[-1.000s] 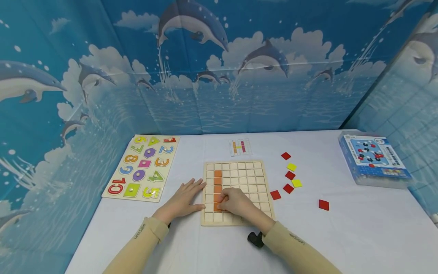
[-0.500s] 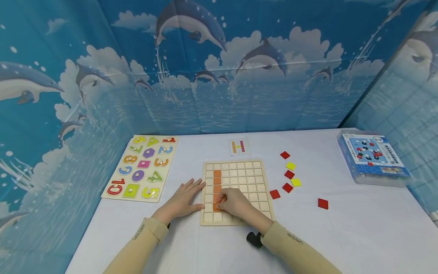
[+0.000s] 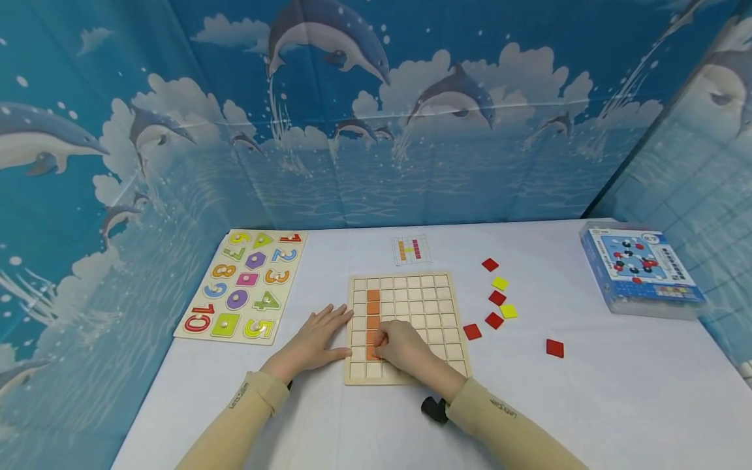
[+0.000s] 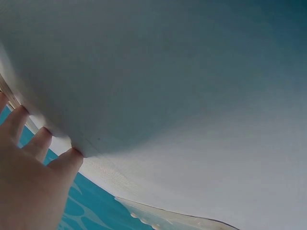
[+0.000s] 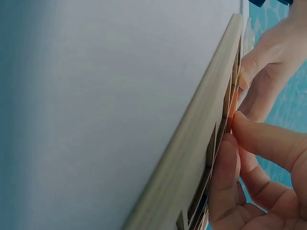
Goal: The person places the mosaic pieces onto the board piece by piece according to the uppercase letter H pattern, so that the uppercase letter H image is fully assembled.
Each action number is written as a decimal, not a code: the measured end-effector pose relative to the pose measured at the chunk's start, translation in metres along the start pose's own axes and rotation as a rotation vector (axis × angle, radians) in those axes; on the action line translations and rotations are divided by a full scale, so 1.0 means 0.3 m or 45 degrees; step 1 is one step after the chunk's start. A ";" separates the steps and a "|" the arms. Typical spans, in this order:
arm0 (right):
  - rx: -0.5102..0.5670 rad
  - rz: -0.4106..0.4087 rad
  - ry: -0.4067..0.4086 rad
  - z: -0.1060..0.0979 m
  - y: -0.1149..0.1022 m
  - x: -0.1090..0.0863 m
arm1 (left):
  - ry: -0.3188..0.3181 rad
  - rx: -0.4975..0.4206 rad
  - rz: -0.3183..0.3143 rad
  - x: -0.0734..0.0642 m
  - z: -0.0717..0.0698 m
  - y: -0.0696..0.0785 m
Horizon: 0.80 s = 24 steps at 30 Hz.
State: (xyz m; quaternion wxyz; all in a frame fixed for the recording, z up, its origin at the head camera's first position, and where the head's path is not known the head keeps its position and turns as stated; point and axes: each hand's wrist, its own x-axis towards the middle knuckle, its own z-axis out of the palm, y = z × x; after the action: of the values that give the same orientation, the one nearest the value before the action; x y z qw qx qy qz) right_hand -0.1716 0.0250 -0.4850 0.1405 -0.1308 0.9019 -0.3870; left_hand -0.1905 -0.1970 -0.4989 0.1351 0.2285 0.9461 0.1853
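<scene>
Fingers [image 3: 383,341] of right hand [image 3: 405,349] pinch orange tile [image 3: 372,353] (on wooden grid board [image 3: 437,313]).

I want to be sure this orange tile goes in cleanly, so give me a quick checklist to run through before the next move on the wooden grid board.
1. Left hand steadies the square wooden grid board: ok, flat against its left edge.
2. Right hand on the orange square tile: ok, fingers pinch it.
3. Tile lines up under the orange column: ok.
4. Tile fully seated in its cell: cannot tell, fingers cover it.
5. Small pattern card visible for reference: ok.
6. Loose red and yellow square tiles lie right of the board: ok.
</scene>
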 end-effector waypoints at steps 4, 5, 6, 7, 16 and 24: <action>0.027 0.002 0.002 -0.001 0.006 -0.001 | -0.002 -0.006 -0.006 0.000 -0.004 0.004; 0.042 0.004 0.003 -0.003 0.010 -0.002 | -0.004 -0.007 -0.007 -0.001 -0.004 0.004; 0.061 0.011 0.004 -0.006 0.014 -0.003 | -0.004 -0.010 -0.007 -0.002 -0.005 0.005; 0.085 0.020 0.010 -0.011 0.019 -0.004 | -0.004 -0.014 -0.006 -0.003 -0.004 0.005; 0.184 0.140 0.168 -0.170 0.093 -0.041 | 0.009 -0.003 -0.002 -0.004 -0.002 0.008; 0.175 0.292 0.217 -0.325 0.261 -0.092 | 0.011 -0.003 0.014 -0.003 -0.001 0.002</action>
State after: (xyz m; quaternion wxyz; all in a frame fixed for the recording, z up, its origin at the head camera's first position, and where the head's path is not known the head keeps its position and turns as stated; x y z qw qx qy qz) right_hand -0.1907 0.1512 -0.4737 0.1155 0.0163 0.8908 -0.4391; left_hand -0.1897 -0.1970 -0.4983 0.1302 0.2326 0.9453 0.1881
